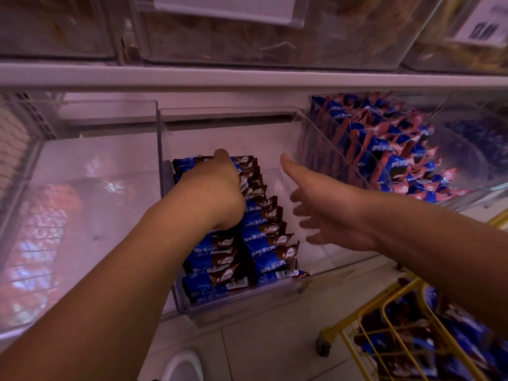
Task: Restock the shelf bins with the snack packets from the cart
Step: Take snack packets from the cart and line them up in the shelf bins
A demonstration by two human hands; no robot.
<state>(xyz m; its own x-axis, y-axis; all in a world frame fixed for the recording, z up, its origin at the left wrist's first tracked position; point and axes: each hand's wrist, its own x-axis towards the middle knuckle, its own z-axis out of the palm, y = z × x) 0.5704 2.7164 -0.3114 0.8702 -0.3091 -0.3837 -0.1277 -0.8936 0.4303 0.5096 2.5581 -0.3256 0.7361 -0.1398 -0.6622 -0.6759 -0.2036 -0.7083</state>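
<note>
Left hand (217,188) in the clear middle bin (176,138), fingers curled onto blue-brown snack packets (264,237). Right hand (327,207) spread wide, holding nothing, beside them.

Dim pinkish light; glare on clear bins (82,204); edges warped and blurred.

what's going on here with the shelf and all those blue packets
A person is restocking a clear middle bin with blue-and-brown snack packets. The left hand is down on the packets, arranging or holding them; its fingers are hidden. The right hand hovers open beside them, holding nothing. The right-hand half of the bin is bare. The neighbouring bin holds blue-and-pink packets, and a yellow cart with more packets stands at lower right.
</note>
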